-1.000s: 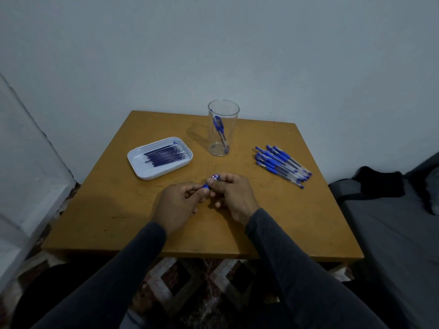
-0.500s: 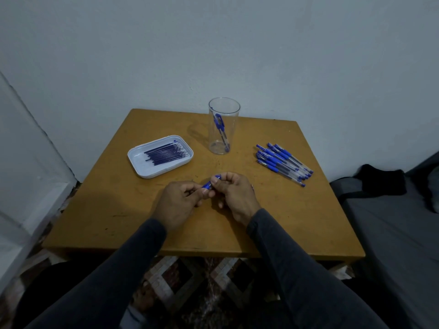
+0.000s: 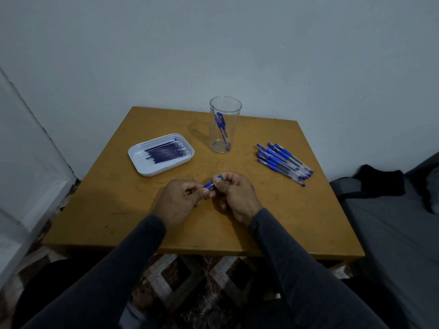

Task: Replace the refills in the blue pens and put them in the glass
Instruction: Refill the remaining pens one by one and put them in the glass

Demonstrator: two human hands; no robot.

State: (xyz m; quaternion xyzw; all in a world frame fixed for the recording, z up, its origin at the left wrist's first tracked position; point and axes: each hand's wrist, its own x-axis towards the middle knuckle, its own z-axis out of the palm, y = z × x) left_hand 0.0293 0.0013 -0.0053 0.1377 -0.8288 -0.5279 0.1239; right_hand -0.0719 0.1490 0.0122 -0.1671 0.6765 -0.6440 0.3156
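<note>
Two hands work one blue pen over a worn wooden tabletop against a plain pale wall.

On the scuffed ochre tabletop (image 3: 95,210), from the left: a white rounded tray (image 3: 142,168) of thin dark refills (image 3: 166,150); the left hand (image 3: 177,200) and right hand (image 3: 237,195), each grip pinched on the same blue pen (image 3: 211,184) above the near middle; a tall clear glass (image 3: 225,125) holding one pen; a loose pile of blue pens (image 3: 283,162). Patterned floor tiles (image 3: 187,281) show below.
</note>
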